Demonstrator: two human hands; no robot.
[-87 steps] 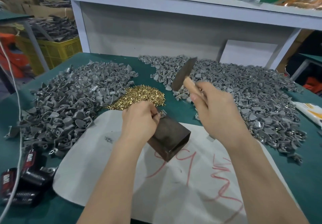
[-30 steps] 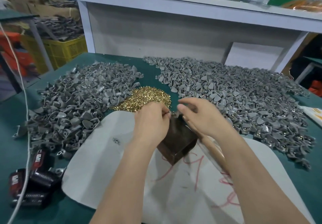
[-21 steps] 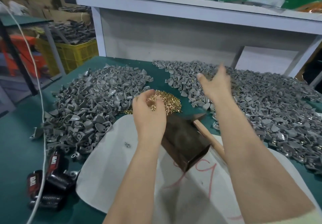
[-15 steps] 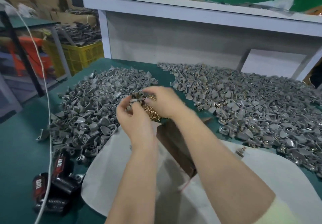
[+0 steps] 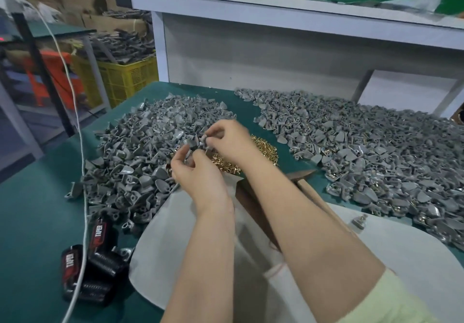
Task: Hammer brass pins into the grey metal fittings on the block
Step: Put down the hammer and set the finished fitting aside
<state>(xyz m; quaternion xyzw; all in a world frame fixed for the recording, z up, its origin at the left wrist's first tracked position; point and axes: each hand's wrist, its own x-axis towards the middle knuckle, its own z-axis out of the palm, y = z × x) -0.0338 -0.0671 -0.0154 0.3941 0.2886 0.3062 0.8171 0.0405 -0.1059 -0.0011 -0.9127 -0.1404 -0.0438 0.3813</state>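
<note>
Hands are held close above the green table (image 5: 37,222).
A grey fitting (image 5: 204,143) is pinched by the right hand (image 5: 232,141); the left hand (image 5: 198,177) is curled beside it, its hold too blurred to tell. Brass pins (image 5: 265,150) are heaped behind them, and the block (image 5: 244,194) is half hidden by the right forearm.

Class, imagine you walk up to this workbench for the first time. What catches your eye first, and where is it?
Two big heaps of grey fittings cover the green table, the left heap and the right heap, with a bright pile of brass pins between them. Over the pins, the left hand and right hand pinch one grey fitting together. The hammer lies idle beside the dark block.
</note>
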